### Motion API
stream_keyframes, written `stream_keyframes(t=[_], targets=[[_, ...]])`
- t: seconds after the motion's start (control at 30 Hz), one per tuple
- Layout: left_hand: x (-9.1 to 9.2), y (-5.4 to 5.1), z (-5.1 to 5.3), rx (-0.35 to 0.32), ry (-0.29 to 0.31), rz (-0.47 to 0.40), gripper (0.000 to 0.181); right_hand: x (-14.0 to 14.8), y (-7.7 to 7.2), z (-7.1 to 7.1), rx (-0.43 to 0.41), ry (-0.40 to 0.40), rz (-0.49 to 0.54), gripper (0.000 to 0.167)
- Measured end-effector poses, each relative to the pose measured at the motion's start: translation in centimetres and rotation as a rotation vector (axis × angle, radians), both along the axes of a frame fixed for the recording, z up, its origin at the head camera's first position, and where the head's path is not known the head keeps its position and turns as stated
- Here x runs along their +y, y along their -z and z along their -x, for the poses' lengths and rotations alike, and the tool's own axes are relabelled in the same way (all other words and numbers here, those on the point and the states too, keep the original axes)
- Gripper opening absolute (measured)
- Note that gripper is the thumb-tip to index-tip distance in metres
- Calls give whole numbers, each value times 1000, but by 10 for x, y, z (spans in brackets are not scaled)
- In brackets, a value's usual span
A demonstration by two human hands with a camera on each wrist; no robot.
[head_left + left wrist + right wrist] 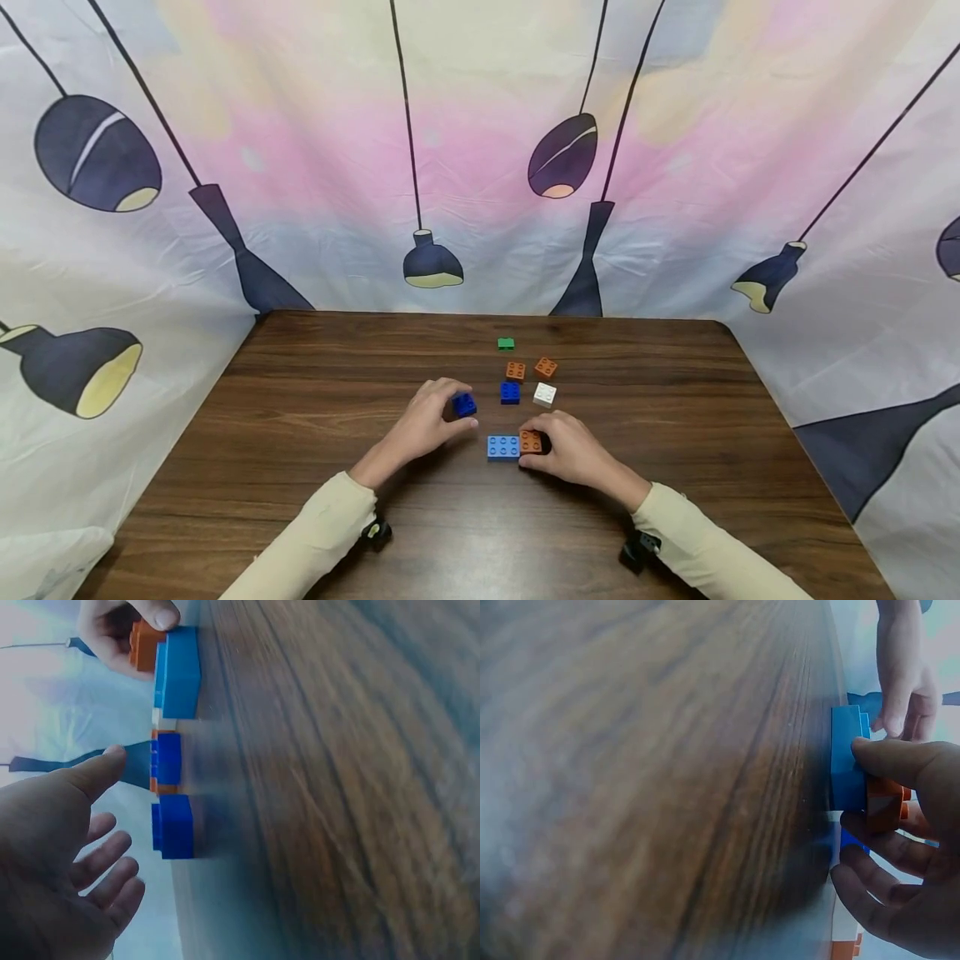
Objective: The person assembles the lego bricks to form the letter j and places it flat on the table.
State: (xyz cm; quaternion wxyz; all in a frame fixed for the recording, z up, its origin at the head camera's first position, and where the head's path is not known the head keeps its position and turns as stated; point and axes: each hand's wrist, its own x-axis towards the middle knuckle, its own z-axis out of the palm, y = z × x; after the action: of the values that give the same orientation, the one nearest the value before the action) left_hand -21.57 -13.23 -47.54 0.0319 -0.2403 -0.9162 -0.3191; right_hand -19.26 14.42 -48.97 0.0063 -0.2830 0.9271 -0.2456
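My right hand (570, 450) pinches an orange brick (530, 442) between thumb and fingers. That orange brick sits on the right end of a longer light blue brick (502, 447), as the right wrist view also shows; whether the studs are fully joined I cannot tell. To the left, my left hand (429, 422) is spread beside a dark blue brick (465, 405), which stands on the table. From the left wrist view, the thumb and fingers of that hand look apart from this dark blue brick (176, 826).
Beyond the hands lie another dark blue brick (510, 392), a white brick (544, 394), two orange bricks (515, 371) and a small green brick (506, 343). All rest on a brown wooden table (337, 358). A printed cloth (330, 167) hangs behind it.
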Motion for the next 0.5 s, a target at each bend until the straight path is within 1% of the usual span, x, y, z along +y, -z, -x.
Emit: stream_keyframes(t=[0.1, 0.27, 0.5], targets=[[-2, 2, 4, 1, -15, 3, 55, 0, 0, 0, -6, -2, 2, 39], [-4, 6, 9, -33, -26, 28, 59, -1, 0, 1, -15, -2, 1, 38], [-1, 11, 13, -54, -47, 55, 56, -1, 0, 0, -23, -6, -7, 39]])
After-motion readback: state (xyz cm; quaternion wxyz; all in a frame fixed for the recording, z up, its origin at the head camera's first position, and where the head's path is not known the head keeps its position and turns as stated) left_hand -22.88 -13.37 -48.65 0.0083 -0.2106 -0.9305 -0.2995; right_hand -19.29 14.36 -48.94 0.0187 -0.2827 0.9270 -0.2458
